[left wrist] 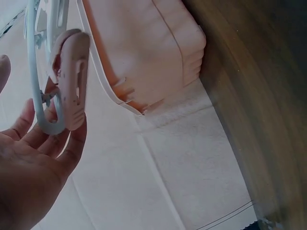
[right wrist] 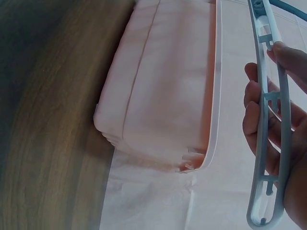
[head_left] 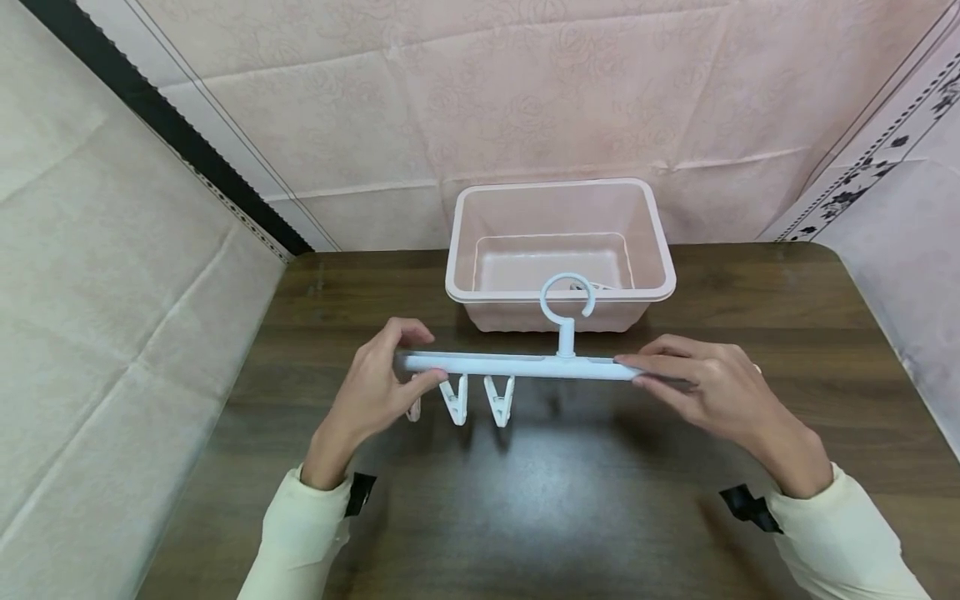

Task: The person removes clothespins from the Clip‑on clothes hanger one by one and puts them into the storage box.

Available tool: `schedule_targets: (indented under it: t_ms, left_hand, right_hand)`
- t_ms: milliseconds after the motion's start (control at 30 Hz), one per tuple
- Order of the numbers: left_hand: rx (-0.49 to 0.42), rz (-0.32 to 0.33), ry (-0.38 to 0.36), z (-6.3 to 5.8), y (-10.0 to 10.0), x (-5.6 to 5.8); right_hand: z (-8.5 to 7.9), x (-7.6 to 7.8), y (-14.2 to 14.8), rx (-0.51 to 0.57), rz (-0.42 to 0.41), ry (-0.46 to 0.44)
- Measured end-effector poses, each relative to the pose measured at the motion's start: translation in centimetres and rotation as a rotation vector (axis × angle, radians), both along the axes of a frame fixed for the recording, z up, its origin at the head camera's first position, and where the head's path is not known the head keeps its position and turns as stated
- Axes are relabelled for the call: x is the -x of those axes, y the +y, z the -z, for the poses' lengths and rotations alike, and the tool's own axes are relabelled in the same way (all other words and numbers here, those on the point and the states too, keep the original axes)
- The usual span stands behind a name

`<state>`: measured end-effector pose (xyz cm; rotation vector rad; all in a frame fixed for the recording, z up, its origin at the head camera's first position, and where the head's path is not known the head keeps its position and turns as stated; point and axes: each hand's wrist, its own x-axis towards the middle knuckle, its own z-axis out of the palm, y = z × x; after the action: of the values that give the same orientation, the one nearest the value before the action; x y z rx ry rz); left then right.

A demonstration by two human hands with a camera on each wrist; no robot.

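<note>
In front of the basket, left hand and right hand pinched the hanger level, apparently to steady its clips

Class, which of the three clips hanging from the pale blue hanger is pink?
The end clip, at the left hand; it alone is pink, while the middle clip and the clip nearest the hook are white.
</note>
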<state>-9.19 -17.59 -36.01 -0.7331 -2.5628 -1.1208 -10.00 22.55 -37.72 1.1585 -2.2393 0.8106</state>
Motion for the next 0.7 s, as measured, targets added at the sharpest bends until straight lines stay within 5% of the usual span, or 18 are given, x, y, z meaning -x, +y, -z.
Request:
schedule_targets:
  t_ms: [433, 700]
  left_hand:
    - [-0.055, -0.054, -0.109, 1.1, -0.9, -0.9]
    - [-0.072, -0.126, -0.101, 1.8, -1.2, -1.3]
  right_hand:
    - [-0.1, -0.1, 0.4, -0.007, 0.013, -0.03]
    - [-0.1, -0.1, 0.7, -0.002, 0.023, -0.031]
